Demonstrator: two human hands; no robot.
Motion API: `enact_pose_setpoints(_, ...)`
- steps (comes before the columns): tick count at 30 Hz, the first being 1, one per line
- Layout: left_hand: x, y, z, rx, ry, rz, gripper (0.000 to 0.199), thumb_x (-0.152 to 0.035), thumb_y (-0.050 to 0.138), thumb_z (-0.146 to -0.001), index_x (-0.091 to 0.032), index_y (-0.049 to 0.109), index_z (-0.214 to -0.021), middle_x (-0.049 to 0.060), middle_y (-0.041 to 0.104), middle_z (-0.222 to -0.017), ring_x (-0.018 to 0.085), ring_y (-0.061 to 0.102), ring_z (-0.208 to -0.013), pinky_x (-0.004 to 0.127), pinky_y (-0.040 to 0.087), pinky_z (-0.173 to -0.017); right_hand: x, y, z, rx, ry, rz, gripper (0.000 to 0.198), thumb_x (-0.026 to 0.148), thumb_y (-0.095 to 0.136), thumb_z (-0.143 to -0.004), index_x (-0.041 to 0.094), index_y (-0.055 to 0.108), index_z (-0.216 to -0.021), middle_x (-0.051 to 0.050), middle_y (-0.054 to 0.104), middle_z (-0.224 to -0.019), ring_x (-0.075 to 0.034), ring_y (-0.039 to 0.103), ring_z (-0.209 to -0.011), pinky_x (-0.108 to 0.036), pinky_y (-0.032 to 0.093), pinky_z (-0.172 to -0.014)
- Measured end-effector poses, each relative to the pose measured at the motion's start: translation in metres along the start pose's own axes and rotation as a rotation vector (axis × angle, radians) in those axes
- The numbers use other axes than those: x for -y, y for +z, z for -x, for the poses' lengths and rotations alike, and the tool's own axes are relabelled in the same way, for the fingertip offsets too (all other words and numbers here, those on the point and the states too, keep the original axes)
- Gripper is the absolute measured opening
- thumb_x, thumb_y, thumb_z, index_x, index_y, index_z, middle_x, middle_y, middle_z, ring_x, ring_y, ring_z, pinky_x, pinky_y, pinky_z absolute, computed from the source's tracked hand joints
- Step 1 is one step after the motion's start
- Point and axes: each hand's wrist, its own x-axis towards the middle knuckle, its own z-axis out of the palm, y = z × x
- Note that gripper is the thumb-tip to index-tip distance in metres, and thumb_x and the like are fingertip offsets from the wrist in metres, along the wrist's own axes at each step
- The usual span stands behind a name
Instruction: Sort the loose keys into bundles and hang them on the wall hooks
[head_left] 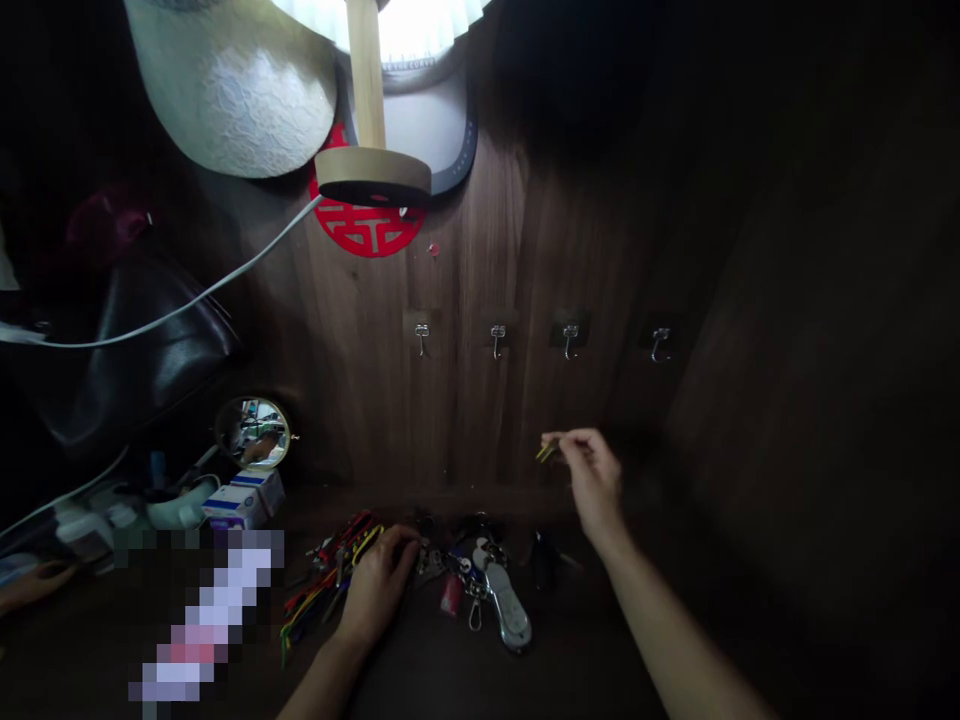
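Note:
My right hand (596,475) is raised in front of the wooden wall, its thumb and fingers pinched on small brass-coloured keys (548,450). My left hand (380,580) rests low over the keys on the dark surface. Its fingers are curled and pressed together at some metal keys (430,562); whatever lies under the fingertips is hidden. Left of that hand is a tangle of red, yellow and green lanyards (311,595). To its right lie a red tag (451,595), a carabiner clip (475,612), a silver key fob (509,608) and a dark key fob (543,560).
Several metal hooks (498,338) are fixed in a row on the wall. A lamp (373,175) with a white cable (225,280) hangs above, near caps (240,100). At left are a round mirror (256,432), small boxes (238,503) and a dark bag (142,340).

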Motion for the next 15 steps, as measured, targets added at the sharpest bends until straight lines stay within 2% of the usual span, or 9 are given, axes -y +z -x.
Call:
enact_pose_setpoints(2, -0.001, 0.0, 0.0, 0.021, -0.004, -0.015, 0.024, -0.037, 0.039, -0.087, -0.023, 0.058, -0.088, 0.003, 0.066, -0.088, 0.019, 0.062, -0.085, 0.03, 0.046, -0.076, 0.012, -0.001, -0.028, -0.045, 0.014, -0.068, 0.018, 0.036, 0.06, -0.071, 0.02, 0.051, -0.072, 0.0, 0.067, -0.067, -0.016, 0.064, -0.064, -0.027, 0.049, -0.06)
enact_pose_setpoints(7, -0.004, -0.001, 0.0, 0.028, -0.018, -0.045, 0.023, -0.035, 0.038, -0.087, -0.023, 0.058, -0.086, 0.003, 0.066, -0.087, 0.019, 0.062, -0.085, 0.029, 0.044, -0.076, 0.036, 0.003, -0.079, -0.025, 0.032, -0.131, 0.016, 0.03, 0.063, -0.066, 0.02, 0.051, -0.069, 0.003, 0.065, -0.059, -0.012, 0.061, -0.051, -0.023, 0.049, -0.052)
enact_pose_setpoints(11, -0.006, -0.002, 0.0, 0.033, -0.032, -0.054, 0.022, -0.034, 0.039, -0.086, -0.023, 0.058, -0.086, 0.002, 0.066, -0.086, 0.018, 0.062, -0.083, 0.028, 0.044, -0.074, 0.042, 0.008, -0.101, -0.046, 0.044, -0.107, 0.018, 0.031, 0.064, -0.066, 0.019, 0.051, -0.069, 0.004, 0.062, -0.054, -0.01, 0.058, -0.046, -0.02, 0.047, -0.046)
enact_pose_setpoints(15, -0.009, -0.002, 0.0, 0.038, -0.036, -0.056, 0.023, -0.034, 0.039, -0.086, -0.023, 0.059, -0.084, 0.003, 0.066, -0.085, 0.018, 0.061, -0.083, 0.027, 0.044, -0.074, 0.035, 0.011, -0.109, -0.052, 0.08, -0.055, 0.02, 0.033, 0.064, -0.068, 0.018, 0.052, -0.069, 0.002, 0.063, -0.057, -0.009, 0.058, -0.046, -0.018, 0.045, -0.042)
